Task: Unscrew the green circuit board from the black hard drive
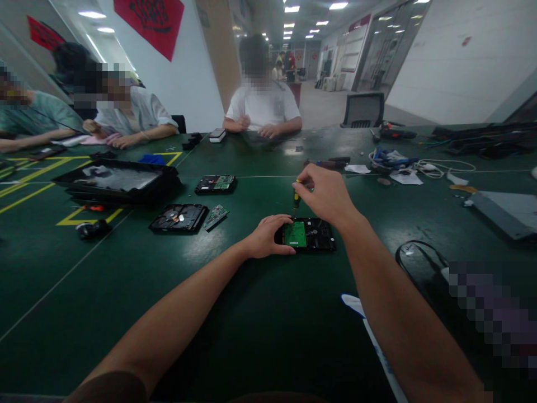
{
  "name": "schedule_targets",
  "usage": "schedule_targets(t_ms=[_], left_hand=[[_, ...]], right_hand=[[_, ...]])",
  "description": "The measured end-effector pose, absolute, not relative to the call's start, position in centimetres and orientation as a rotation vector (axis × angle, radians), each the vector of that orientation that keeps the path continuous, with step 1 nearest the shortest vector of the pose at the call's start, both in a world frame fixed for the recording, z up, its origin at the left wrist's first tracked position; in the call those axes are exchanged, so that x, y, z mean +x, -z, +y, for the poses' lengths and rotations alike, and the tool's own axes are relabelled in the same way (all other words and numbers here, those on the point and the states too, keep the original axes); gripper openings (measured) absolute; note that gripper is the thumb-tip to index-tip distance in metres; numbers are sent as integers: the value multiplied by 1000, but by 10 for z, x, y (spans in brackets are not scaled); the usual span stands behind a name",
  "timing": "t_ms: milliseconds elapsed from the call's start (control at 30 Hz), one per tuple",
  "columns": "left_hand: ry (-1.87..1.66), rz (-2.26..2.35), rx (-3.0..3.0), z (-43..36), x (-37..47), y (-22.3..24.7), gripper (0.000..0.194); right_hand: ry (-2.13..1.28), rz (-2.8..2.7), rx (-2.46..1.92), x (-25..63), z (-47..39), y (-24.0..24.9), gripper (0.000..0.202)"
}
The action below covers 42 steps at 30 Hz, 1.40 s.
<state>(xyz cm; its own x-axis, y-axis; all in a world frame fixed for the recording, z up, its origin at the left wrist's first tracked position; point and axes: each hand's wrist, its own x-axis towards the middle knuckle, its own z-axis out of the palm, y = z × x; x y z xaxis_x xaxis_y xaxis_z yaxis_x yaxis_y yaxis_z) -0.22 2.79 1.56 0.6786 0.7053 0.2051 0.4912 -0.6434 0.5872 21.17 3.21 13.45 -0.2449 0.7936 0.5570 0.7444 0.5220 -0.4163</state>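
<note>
A black hard drive (321, 235) lies on the green table with its circuit board (295, 234) facing up. My left hand (268, 237) grips its left end, thumb on the near edge and fingers on the far one. Above the drive, my right hand (325, 190) pinches the top of a small yellow-and-black screwdriver (296, 198). The screwdriver stands upright, its tip down at the far edge of the board; exact contact is too small to tell. To the left are another hard drive (179, 218), a loose circuit board (217, 215) and a third drive (216, 184).
Stacked black trays (121, 182) stand at the left. Cables (392, 159), a grey metal case (503, 212) and a power drill (396, 132) are on the right. A person in a white shirt (264, 106) sits opposite; others sit at the far left.
</note>
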Motion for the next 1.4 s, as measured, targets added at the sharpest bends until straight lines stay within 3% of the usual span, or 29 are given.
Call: schedule_targets(t_ms=[1400], left_hand=[[-589,917,2405,29,-2,-14,84]], right_hand=[[-90,-2046,-1224,209,30,-136,9]])
